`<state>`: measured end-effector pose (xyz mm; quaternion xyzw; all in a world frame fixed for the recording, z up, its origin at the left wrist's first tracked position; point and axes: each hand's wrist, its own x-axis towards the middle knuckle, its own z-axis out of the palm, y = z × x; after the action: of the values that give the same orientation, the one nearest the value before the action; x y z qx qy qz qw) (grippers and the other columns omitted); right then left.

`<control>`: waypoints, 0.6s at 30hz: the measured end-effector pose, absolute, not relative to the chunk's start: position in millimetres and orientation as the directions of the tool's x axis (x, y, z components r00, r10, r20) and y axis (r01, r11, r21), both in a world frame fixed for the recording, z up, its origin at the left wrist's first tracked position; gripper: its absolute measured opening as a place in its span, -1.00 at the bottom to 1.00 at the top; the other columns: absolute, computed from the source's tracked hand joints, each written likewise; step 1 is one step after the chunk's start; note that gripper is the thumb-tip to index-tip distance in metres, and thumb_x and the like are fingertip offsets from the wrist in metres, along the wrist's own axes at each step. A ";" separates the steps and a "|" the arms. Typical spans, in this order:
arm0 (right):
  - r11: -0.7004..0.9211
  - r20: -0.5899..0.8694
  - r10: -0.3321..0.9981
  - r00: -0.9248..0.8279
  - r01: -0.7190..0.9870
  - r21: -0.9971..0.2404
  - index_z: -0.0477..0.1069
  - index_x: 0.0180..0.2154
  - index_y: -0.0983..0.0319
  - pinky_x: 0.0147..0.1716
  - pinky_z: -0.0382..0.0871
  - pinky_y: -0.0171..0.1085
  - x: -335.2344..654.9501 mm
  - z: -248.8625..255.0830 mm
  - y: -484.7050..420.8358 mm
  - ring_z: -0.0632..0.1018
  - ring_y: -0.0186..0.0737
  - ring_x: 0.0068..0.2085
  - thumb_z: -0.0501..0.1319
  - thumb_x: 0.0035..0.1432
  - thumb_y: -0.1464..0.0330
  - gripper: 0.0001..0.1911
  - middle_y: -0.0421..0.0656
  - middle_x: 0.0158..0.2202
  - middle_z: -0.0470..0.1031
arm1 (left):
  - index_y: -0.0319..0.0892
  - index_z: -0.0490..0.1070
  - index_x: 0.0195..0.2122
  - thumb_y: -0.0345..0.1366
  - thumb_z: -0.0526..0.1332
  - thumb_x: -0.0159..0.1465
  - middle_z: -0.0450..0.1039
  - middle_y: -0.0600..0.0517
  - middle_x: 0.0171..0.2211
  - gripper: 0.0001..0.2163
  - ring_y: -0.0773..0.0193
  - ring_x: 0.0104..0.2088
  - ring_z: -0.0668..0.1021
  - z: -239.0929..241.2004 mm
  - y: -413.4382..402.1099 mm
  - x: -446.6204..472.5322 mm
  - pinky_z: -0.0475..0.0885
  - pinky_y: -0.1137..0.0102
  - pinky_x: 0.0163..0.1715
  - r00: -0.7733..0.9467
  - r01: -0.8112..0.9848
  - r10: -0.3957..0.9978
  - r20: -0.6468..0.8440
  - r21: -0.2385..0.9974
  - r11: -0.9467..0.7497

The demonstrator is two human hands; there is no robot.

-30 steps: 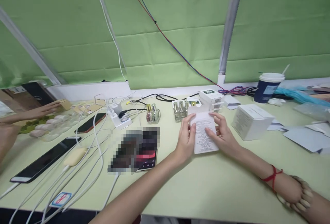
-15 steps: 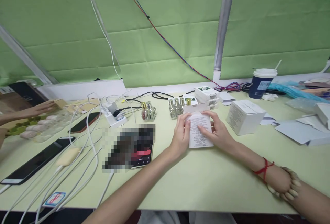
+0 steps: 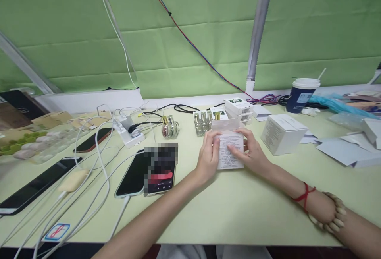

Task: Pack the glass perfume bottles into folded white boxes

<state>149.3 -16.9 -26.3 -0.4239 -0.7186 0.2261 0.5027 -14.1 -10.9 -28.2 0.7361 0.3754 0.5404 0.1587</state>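
Observation:
A small white printed box (image 3: 229,153) is between my two hands, with a flap standing up at its far end. My left hand (image 3: 207,153) grips its left side, the thumb along the edge. My right hand (image 3: 252,149) holds the right side, thumb lying across the printed face. Just beyond the box stand several small glass bottles (image 3: 203,123) with silver caps, and one gold cap shows beside them. Two more bottles (image 3: 170,127), one gold-capped and one silver-capped, stand farther left. A larger white box (image 3: 282,134) sits to the right of my right hand.
Small white boxes (image 3: 238,107) are stacked at the back. A lidded cup (image 3: 302,96) and flattened white cartons (image 3: 345,147) lie to the right. On the left are phones (image 3: 131,175), white cables, a power strip (image 3: 131,138) and egg-shaped items in trays (image 3: 38,143).
Another person's hand at the far left has left the view. My hands keep their grip on the box almost unmoved; the camera view has shifted slightly.

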 end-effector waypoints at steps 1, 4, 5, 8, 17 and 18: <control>0.565 0.562 0.816 -0.137 0.397 -0.723 0.08 0.04 0.09 -0.53 0.47 -0.31 149.2 -26.8 -16.5 0.53 -0.25 -0.30 0.20 0.09 0.14 -0.47 -0.05 0.04 0.27 | -0.09 0.19 -0.02 -0.19 -0.12 0.37 0.31 -0.05 -0.09 -0.76 0.29 -0.10 0.42 -28.4 -10.9 -14.6 0.36 0.34 -0.09 0.141 0.368 0.718 0.682 0.637 -0.677; 0.635 0.647 0.749 -0.146 0.438 -0.636 -0.08 0.14 0.05 -0.34 0.53 -0.21 149.6 -29.6 -13.3 0.51 -0.17 -0.14 0.22 0.08 0.18 -0.32 -0.03 0.11 0.23 | -0.04 0.05 0.13 -0.20 -0.10 0.37 0.23 -0.10 0.07 -0.69 0.24 0.04 0.36 -27.8 -9.7 -15.5 0.32 0.25 -0.01 0.125 0.323 0.701 0.702 0.640 -0.697; 0.654 0.669 0.728 -0.151 0.446 -0.611 -0.11 0.16 0.04 -0.28 0.53 -0.18 150.0 -30.8 -11.6 0.49 -0.15 -0.08 0.22 0.09 0.19 -0.30 -0.03 0.13 0.22 | -0.03 -0.03 0.17 -0.19 -0.08 0.36 0.22 -0.11 0.09 -0.64 0.22 0.05 0.36 -27.0 -9.0 -15.5 0.32 0.23 -0.01 0.108 0.302 0.705 0.701 0.653 -0.695; 0.709 0.711 0.679 -0.183 0.414 -0.571 -0.18 0.18 0.04 -0.24 0.53 -0.15 152.2 -33.8 -6.3 0.43 -0.11 0.03 0.21 0.11 0.23 -0.27 0.01 0.18 0.14 | 0.00 -0.21 0.24 -0.16 0.07 0.29 0.25 -0.13 0.06 -0.43 0.20 0.03 0.39 -22.9 -8.1 -14.6 0.33 0.20 0.00 0.061 0.218 0.766 0.640 0.740 -0.636; 0.604 0.553 0.792 -0.258 0.198 -0.772 -0.33 0.24 0.07 -0.55 0.45 -0.38 152.2 -27.4 -9.5 0.51 -0.26 -0.29 0.24 0.03 0.28 -0.09 0.00 0.01 0.34 | 0.01 -0.24 0.20 -0.14 0.32 0.06 0.22 -0.15 0.09 -0.18 0.15 0.00 0.45 -21.4 -15.0 -1.9 0.32 0.20 0.01 -0.018 -0.033 0.959 0.282 0.959 -0.282; 0.581 0.535 0.808 -0.245 0.182 -0.793 -0.34 0.25 0.07 -0.59 0.42 -0.41 151.4 -26.8 -10.2 0.51 -0.28 -0.31 0.24 0.03 0.27 -0.07 0.01 0.02 0.34 | 0.00 -0.22 0.20 -0.14 0.32 0.07 0.23 -0.15 0.08 -0.19 0.15 0.01 0.44 -21.6 -14.5 -1.7 0.32 0.20 0.01 -0.031 -0.049 0.965 0.261 0.964 -0.263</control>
<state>151.4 -10.2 -26.8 -0.3406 -0.7273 0.3061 0.5112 -1.7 -14.5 -21.6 0.5423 0.4223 0.5807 0.4363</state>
